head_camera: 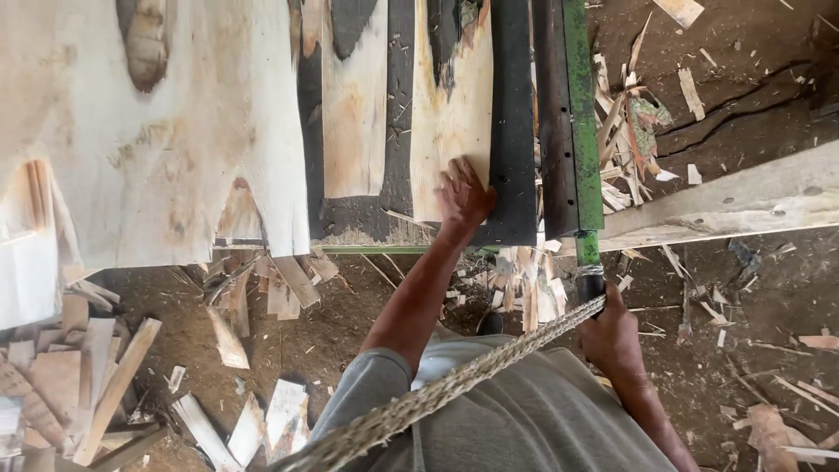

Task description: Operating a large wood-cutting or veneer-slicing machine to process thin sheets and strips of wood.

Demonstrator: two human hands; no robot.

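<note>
Wooden board (450, 114) under the flat, open left hand (463, 197); right hand (610, 332) grips the green lever (587, 249).

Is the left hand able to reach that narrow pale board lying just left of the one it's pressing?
Probably yes: the left hand rests nearby, and nothing lies between it and the narrow pale board.

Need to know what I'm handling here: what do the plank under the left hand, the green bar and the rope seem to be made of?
Plank: raw sawn wood, pale and unfinished, bark-dark edges. Green bar: probably painted metal, straight, paint worn; its dark grip end sits in the right hand. Rope: twisted natural fibre by its look, tan and fuzzy. The left hand lies flat on the plank.
</note>
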